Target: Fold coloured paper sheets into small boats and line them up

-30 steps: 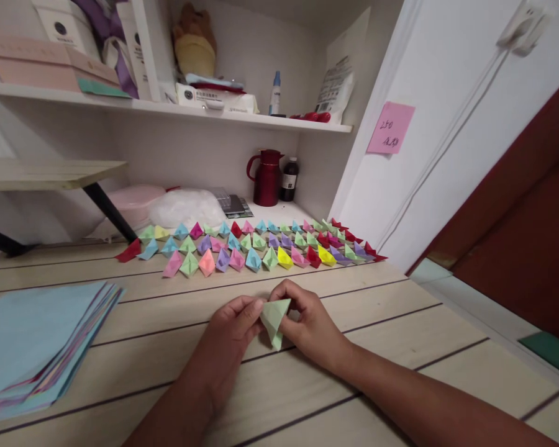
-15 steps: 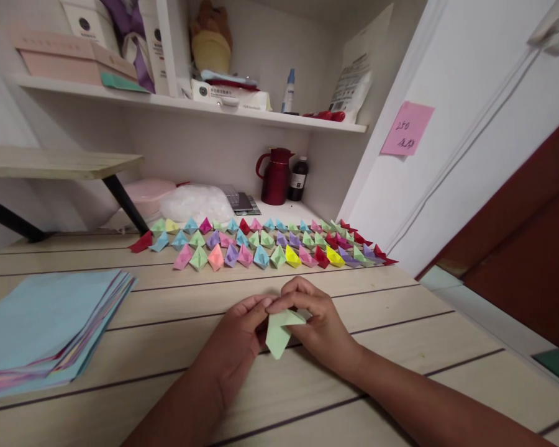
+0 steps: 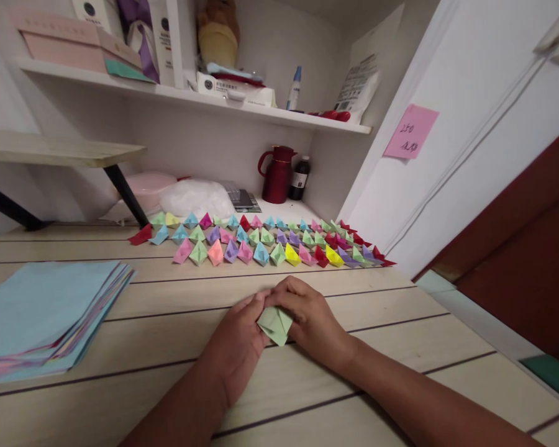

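Note:
A small folded piece of light green paper [image 3: 276, 325] is held between my two hands above the table, its lower corner pointing toward me. My left hand [image 3: 242, 332] grips its left side with thumb and fingers. From the right, my right hand [image 3: 314, 316] closes over its upper and right edges, the fingers bent across the top. Part of the paper is hidden behind the fingers. Beyond the hands stand several rows of folded paper boats [image 3: 261, 254] in green, pink, purple, blue, yellow and red.
A stack of coloured paper sheets [image 3: 51, 304], light blue on top, lies on the left of the wooden table [image 3: 400, 335]. Behind the boats are a red jug [image 3: 277, 177], a dark bottle [image 3: 299, 178] and a white plastic bag [image 3: 198, 197]. A raised wooden stand [image 3: 60, 149] rises at the left.
The green paper's flap, which stuck out to the right, now lies flat against the rest, making a compact diamond-like shape. My right hand has moved slightly closer around it.

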Demonstrator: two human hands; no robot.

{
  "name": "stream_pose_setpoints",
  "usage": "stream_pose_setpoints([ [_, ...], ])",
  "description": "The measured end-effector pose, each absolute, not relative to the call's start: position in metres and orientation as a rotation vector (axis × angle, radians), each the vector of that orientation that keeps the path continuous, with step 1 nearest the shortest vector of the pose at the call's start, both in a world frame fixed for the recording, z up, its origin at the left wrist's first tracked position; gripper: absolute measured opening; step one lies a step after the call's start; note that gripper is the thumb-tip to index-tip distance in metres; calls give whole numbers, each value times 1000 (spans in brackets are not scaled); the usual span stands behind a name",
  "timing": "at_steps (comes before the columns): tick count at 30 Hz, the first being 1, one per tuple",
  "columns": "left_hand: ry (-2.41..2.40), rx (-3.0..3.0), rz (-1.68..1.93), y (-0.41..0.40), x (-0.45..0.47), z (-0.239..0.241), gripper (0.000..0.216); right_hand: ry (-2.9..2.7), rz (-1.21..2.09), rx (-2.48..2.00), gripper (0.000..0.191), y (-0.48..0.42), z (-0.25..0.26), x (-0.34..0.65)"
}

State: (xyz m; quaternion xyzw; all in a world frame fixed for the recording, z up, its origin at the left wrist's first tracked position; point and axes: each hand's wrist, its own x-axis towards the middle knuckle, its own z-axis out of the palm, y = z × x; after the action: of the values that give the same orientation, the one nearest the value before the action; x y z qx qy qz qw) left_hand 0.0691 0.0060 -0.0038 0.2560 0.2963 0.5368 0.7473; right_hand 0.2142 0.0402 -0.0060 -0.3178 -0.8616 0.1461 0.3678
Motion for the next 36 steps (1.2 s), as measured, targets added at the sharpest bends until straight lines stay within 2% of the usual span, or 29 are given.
stream_pose_setpoints([
  [2,633,554,1190,5,71,-3,26,-2179,382,-879,39,41,-5,215],
  [9,666,544,1208,4,73,-1,19,-2187,305,-862,27,42,-7,216],
  [14,761,482,1236,4,73,-3,28,-2114,272,-833,18,37,-2,213],
  [21,822,481,1289,4,74,-4,37,-1977,529,-804,37,37,1,211],
  [24,820,444,1319,6,71,-4,37,-1954,593,-781,34,39,-1,212],
  [27,777,448,1333,8,69,-5,32,-1962,583,-711,28,41,-3,213],
  [36,760,488,1328,11,69,-2,38,-2111,446,-648,39,41,-1,218],
])
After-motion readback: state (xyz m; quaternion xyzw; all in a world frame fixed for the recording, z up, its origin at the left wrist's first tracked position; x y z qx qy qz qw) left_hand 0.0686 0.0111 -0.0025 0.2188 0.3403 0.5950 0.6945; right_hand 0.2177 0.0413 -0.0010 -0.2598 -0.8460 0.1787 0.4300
